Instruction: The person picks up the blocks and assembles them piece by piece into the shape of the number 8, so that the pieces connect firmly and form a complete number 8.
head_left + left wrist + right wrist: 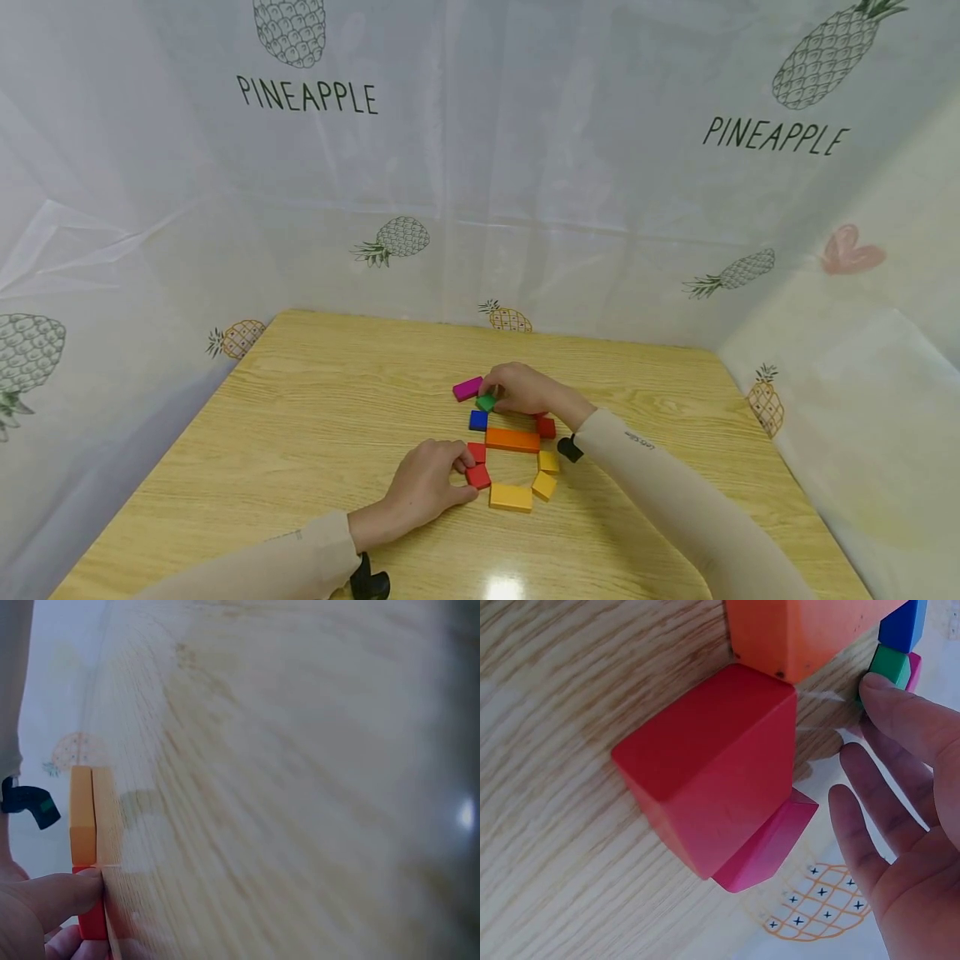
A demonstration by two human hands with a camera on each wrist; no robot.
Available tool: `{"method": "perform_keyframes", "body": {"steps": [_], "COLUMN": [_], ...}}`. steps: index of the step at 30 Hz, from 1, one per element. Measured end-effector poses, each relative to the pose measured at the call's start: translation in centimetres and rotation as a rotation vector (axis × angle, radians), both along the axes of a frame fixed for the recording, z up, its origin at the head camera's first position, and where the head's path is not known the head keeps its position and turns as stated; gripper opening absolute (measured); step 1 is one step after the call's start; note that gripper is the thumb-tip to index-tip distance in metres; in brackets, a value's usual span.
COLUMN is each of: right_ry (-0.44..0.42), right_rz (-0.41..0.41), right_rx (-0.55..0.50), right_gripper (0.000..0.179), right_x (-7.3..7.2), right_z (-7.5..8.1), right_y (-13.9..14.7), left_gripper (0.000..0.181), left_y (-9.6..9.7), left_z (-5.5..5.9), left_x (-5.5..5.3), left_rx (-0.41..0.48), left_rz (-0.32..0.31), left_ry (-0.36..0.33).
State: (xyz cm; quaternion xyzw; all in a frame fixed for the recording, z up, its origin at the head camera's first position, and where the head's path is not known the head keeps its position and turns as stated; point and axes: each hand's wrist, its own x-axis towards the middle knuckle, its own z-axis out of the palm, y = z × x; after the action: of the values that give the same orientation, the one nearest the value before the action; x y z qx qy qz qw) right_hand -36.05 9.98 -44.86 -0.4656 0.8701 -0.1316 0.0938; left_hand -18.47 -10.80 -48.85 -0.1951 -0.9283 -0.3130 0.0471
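My left hand pinches the lower red block between thumb and fingers; in the left wrist view the thumb presses on that red block. Another red block touches it just above. Farther back, my right hand holds a small green block by thumb and fingertips, its other fingers loosely spread in the right wrist view. A magenta block lies left of the green one, a blue block in front of it. An orange long block lies across the middle.
A yellow long block and small yellow blocks line the front and right. Under the right forearm lies a red block with a pink block against it. Pineapple-print sheeting surrounds the wooden table.
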Motion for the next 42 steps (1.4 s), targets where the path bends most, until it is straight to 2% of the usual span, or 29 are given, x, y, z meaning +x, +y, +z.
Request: {"method": "perform_keyframes", "body": {"steps": [25,42], "right_ry": [0.001,-0.009], "right_rz": [-0.013,-0.014], "right_rx": [0.016,0.008], "right_gripper": [0.027,0.027], "right_x": [-0.19,-0.13], "right_z": [-0.16,-0.31], "right_y": [0.01,0.18], "left_gripper": [0.029,0.031], "left_y": [-0.01,0.05], "left_z": [-0.03,0.0], "left_x": [-0.03,0.09], "left_rx": [-0.019,-0.011], "left_rz": [0.007,0.015], "left_ry": [0.009,-0.014]}}
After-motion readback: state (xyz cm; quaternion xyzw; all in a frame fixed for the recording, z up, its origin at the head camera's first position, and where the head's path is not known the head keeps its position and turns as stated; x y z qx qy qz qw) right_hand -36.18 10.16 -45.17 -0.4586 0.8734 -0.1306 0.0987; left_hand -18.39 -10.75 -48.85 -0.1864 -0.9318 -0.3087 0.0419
